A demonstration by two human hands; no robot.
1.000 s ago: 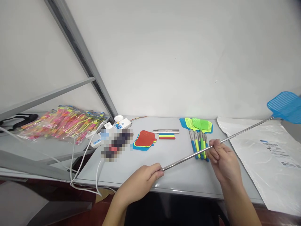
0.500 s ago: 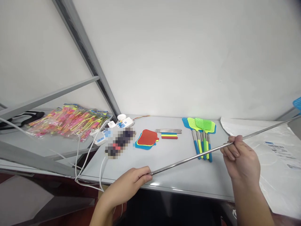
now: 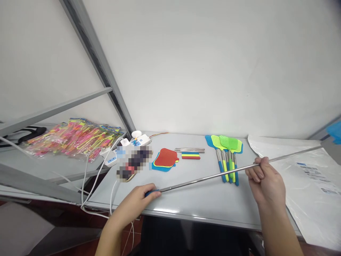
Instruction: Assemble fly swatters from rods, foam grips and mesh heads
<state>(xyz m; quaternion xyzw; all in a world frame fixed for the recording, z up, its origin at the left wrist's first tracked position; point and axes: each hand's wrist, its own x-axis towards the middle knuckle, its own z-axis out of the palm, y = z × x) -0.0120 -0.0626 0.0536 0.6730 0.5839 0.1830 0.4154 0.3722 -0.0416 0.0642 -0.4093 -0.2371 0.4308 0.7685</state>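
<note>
Across the view runs an extended telescopic fly swatter, its metal rod slanting up to the right. My left hand is closed round its blue handle. Farther up, my right hand grips the metal rod between thumb and fingers. The swatter's blue head is partly cut off at the right edge. Behind the rod lie several short fly swatters with blue, yellow and green parts. A stack of loose swatter heads, red on top, lies left of several metal rods and coloured handles.
White plastic packaging with a printed label covers the right side of the grey table. Power strips with white cables stand at the left, by a pixelated object. Bagged colourful items lie behind the metal frame.
Both hands and the swatter have shifted slightly left in view. More of the blue handle now shows in my left hand, and the rod lies a little flatter.
</note>
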